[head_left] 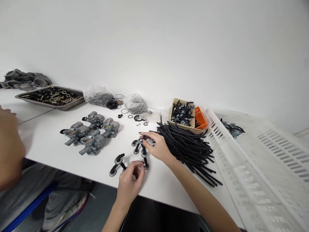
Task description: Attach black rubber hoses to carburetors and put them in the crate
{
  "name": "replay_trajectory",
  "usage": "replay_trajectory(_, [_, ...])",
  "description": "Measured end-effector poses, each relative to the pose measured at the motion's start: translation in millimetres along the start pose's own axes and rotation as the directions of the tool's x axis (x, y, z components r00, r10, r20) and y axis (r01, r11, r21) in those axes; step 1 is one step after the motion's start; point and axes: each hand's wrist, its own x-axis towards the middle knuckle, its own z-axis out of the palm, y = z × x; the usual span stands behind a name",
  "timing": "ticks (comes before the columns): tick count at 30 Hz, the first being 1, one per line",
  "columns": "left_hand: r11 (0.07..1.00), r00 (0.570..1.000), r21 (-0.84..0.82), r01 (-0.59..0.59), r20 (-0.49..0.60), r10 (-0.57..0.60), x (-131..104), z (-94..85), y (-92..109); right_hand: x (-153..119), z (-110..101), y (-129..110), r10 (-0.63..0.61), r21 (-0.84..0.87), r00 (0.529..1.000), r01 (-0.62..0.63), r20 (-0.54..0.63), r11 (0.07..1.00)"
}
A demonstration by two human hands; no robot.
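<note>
Fingers (148, 134) of both hands (130, 180) (158, 148) pinch black fittings (144, 149) at white table (45, 138), pale wall (154, 48) behind.

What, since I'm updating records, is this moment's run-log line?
left hand: touching fitting; right hand: touching fitting; tubes: right of hands; carburetors: left of hands

Texts: 0 legible | labels: 0 legible | brands: 0 legible | numbers: 0 legible | signs: 0 legible

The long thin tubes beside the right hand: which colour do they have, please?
The tubes are black, seen best in the head view.
</note>
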Motion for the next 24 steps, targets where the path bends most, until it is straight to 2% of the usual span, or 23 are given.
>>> replay_trajectory(10, [1.000, 1.000, -0.001, 0.012, 0.002, -0.012, -0.8, 0.7, -0.1, 0.9, 0.7, 0.1, -0.024, 0.000, 1.000, 0.024, 0.020, 1.000])
replay_trajectory(24, [1.000, 1.000, 0.003, 0.012, -0.006, -0.012, 0.4, 0.5, 0.8, 1.4, 0.9, -2.7, 0.026, -0.022, 1.000, -0.026, 0.008, 0.999])
